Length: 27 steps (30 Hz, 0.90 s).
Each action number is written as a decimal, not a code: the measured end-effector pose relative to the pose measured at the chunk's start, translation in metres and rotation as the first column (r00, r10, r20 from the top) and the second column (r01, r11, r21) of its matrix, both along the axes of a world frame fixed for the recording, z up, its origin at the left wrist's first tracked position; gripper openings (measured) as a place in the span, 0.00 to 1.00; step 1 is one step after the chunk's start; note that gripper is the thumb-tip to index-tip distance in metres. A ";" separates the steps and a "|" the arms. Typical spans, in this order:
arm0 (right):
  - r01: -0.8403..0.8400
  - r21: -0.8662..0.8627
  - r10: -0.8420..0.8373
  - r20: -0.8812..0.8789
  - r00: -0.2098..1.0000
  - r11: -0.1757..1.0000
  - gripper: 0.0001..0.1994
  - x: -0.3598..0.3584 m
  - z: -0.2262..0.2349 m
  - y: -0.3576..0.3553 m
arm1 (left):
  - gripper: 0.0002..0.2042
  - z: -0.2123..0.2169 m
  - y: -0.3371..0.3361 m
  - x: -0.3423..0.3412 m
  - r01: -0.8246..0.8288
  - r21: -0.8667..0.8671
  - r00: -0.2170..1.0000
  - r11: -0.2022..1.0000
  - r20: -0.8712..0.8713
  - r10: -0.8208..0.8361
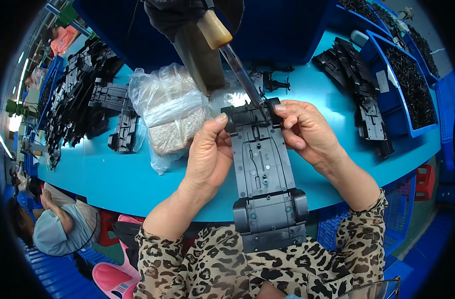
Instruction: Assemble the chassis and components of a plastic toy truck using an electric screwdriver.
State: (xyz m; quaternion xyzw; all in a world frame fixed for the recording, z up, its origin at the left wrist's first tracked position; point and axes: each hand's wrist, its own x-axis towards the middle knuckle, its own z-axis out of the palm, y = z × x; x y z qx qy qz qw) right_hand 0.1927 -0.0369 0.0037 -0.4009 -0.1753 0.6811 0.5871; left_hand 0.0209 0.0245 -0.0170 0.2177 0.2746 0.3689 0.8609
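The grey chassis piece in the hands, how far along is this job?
Done: finished-looking black parts pile up on the table's left. In hand: left hand and right hand hold the grey chassis under the hanging screwdriver, its tip at the top edge. Left: more black frames wait on the right, and bins hold small parts.

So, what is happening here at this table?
A person holds a dark grey plastic toy car chassis with both hands: the left hand grips its left edge, the right hand its right edge near the top. A hanging screwdriver points down at the chassis's top end. More black parts lie on the blue table.
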 end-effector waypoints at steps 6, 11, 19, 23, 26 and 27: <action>0.000 -0.006 0.000 0.009 1.000 1.000 0.09 -0.002 0.003 0.001 | 0.05 -0.002 0.000 0.000 -0.029 -0.040 1.000 0.999 0.007 0.029; 0.005 -0.012 -0.005 0.021 1.000 1.000 0.09 -0.003 0.004 0.001 | 0.05 -0.001 -0.001 0.001 -0.071 -0.054 0.997 0.996 -0.036 0.069; 0.010 -0.002 -0.010 0.015 1.000 1.000 0.07 -0.002 0.005 0.000 | 0.05 -0.003 0.001 0.001 -0.042 -0.068 0.999 0.997 -0.013 0.041; 0.012 -0.004 -0.012 0.014 1.000 1.000 0.07 -0.003 0.006 0.000 | 0.08 -0.014 0.004 -0.005 0.009 -0.057 0.997 0.998 0.081 -0.004; 0.017 -0.010 -0.017 0.026 1.000 1.000 0.06 -0.003 0.007 0.000 | 0.08 -0.012 0.003 -0.004 0.027 -0.059 0.996 0.998 0.091 -0.021; 0.017 -0.010 -0.017 0.026 1.000 1.000 0.06 -0.003 0.007 0.000 | 0.08 -0.012 0.003 -0.004 0.019 -0.052 0.996 0.998 0.086 -0.014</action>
